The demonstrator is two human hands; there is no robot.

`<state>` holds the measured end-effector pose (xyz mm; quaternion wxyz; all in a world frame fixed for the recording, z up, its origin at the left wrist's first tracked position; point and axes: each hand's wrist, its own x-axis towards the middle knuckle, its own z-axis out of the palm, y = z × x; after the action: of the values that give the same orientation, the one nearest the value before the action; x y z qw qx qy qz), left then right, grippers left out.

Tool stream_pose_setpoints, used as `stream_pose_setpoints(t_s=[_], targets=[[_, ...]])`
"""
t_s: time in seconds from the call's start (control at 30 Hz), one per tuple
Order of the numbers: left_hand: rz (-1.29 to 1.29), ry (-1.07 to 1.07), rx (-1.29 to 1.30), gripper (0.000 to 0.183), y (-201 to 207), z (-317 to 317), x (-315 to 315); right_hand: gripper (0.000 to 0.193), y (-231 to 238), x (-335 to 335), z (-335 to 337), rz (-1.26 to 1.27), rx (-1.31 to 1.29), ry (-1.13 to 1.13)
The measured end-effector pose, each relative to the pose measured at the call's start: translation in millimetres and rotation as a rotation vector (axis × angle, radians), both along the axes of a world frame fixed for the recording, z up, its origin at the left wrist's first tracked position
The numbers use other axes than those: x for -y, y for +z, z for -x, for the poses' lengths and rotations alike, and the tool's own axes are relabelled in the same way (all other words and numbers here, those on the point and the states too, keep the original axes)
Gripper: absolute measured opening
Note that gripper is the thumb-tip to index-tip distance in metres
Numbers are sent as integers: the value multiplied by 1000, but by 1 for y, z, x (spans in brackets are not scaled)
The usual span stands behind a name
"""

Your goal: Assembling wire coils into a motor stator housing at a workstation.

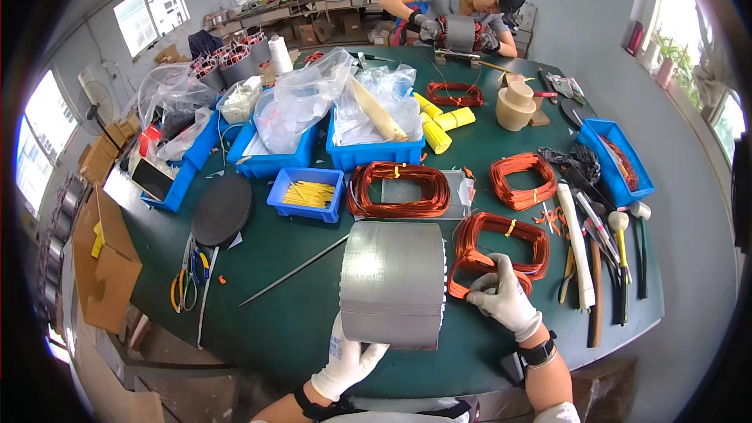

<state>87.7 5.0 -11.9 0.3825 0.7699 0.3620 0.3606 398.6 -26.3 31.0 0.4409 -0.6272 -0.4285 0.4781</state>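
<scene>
A grey metal stator core (392,282), a ribbed cylinder, lies on its side on the green table in front of me. My left hand (349,358), in a white glove, grips its lower left edge, the fingers partly hidden by the core. To the right, my gloved right hand (505,298) is closed on a strand bundle of a copper wire coil (513,227) tied with yellow. That bundle reaches close to the core's right end. Behind the core lies another copper wire coil (399,189), and a third coil (522,180) sits beyond my right hand.
Blue bins (376,155) with plastic bags stand at the back, beside a small blue box (307,194) of yellow strips. Mallets (619,223) and sticks lie at right; scissors (185,280) and a dark round disc (222,210) at left. A co-worker (470,0) handles another stator opposite.
</scene>
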Motion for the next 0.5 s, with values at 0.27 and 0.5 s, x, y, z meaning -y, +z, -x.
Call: stream_pose_setpoints(t_s=[0.27, 0.5], targets=[[-46, -4, 1, 19, 2, -3, 1, 75, 0, -2, -4, 23, 20, 18], [-104, 67, 16, 16, -3, -6, 2, 70, 7, -5, -7, 9, 49, 43]])
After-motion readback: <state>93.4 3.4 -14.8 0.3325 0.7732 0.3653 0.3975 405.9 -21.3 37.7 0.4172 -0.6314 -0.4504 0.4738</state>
